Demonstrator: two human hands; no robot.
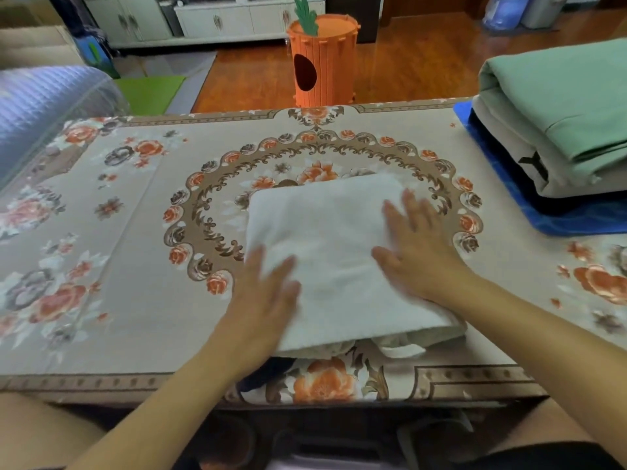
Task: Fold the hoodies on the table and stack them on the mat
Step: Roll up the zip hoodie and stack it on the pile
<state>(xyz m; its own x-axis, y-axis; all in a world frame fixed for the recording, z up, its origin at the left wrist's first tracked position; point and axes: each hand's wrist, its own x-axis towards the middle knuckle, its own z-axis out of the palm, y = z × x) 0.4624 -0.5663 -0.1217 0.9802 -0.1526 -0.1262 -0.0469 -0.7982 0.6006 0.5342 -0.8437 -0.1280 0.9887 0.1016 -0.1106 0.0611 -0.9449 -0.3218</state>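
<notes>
The white hoodie (pixel 334 252) lies folded into a thick rectangle at the middle of the flowered surface (pixel 142 232), right over the round wreath pattern, with a loose bit of fabric poking out from under its near edge. Both hands lie flat on top of it. The left hand (pixel 263 296) rests with straight, spread fingers on the hoodie's near left corner, partly off the edge, and the right hand (pixel 412 245) lies palm down with straight fingers on its right half. Neither hand grasps anything; I take it they are pressing the bundle flat so the folds hold before it is lifted.

To the right of the white hoodie, well apart from it, the blue mat (pixel 556 220) sits at the end of the surface and already carries a stack: a dark garment (pixel 502 184) at the bottom, a cream one (pixel 509 144) with a black mark, and a green one (pixel 570 96) on top. That pile looks like the white hoodie's destination. Beyond it, on the wooden floor behind the surface, stands an orange carrot-shaped bin (pixel 322 59).
</notes>
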